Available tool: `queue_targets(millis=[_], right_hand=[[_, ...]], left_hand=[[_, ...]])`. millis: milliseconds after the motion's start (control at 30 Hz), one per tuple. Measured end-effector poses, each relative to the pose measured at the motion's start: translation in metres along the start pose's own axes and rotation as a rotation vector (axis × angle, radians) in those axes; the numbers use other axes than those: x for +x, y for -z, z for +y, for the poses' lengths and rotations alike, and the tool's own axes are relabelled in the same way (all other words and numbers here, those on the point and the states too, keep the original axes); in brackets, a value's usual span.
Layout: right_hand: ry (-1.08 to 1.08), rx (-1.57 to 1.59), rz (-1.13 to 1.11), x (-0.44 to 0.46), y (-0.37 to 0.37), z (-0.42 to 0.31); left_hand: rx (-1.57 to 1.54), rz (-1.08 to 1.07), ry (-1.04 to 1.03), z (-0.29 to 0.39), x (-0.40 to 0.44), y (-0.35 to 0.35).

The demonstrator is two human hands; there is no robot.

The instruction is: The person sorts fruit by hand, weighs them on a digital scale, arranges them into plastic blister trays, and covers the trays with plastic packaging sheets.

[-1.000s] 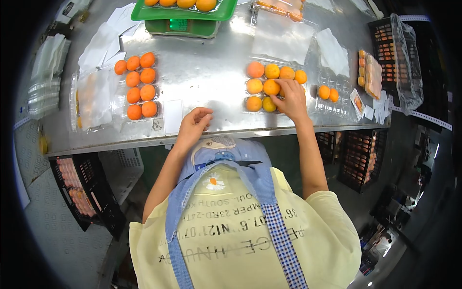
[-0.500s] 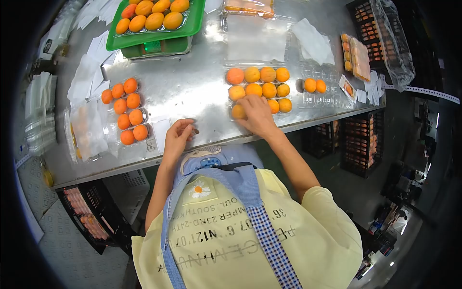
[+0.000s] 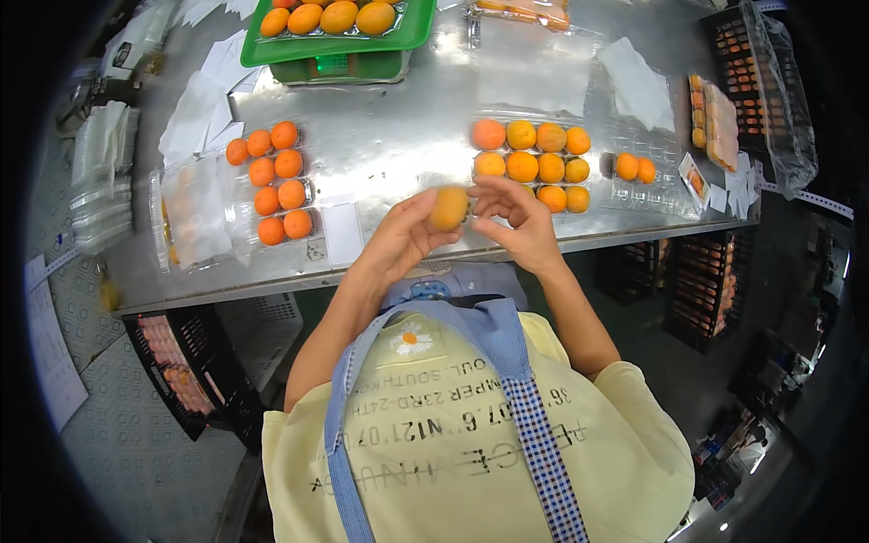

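Observation:
An orange-yellow round fruit (image 3: 449, 209), slightly blurred, is held up near the table's front edge by my left hand (image 3: 398, 240), its thumb against the fruit's left side. My right hand (image 3: 532, 237) is close at the fruit's right side, fingers curled but apart from the thumb; whether the fingertips touch it cannot be made out. Behind that hand lies a clear plastic tray (image 3: 534, 118) with rows of similar fruit (image 3: 522, 166). Part of its front row is hidden by my fingers. Beside it on the right, another clear tray (image 3: 665, 158) holds two orange fruits (image 3: 626, 166).
On the left a tray of deeper orange fruits (image 3: 291, 195) lies beside a white card (image 3: 343, 233). A green tray of fruit (image 3: 421, 18) sits on a green scale (image 3: 339, 68). White sheets (image 3: 195, 118) are at left; fruit crates (image 3: 701, 285) stand under the table's right side.
My right hand has moved left from the middle tray's front left corner. The fruit from that corner is now in my left hand, which has come up and right. The camera view has shifted.

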State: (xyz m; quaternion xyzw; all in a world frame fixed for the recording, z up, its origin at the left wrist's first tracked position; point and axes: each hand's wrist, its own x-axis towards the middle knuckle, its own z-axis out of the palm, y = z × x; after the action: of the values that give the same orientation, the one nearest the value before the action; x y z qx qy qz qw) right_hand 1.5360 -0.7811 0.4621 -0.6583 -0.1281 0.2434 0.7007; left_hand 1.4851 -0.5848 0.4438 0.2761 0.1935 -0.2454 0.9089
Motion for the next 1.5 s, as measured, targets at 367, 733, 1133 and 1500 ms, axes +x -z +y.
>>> queue_targets(millis=[367,733,1133,1500], right_hand=[[0.227,-0.569,-0.087,0.003,-0.006,0.002],[0.198,-0.703,-0.087,-0.009,0.001,0.015],[0.152,-0.89,-0.153,0.014,0.003,0.019],[0.219,-1.084,0.037,-0.007,0.035,0.031]], left_hand=[[0.292,0.214,0.004,-0.013,0.002,-0.011],[0.454,0.11,-0.038,-0.026,0.008,0.004],[0.3,0.405,-0.392,0.027,-0.065,0.077],[0.635,0.304,-0.173,0.005,-0.037,0.049]])
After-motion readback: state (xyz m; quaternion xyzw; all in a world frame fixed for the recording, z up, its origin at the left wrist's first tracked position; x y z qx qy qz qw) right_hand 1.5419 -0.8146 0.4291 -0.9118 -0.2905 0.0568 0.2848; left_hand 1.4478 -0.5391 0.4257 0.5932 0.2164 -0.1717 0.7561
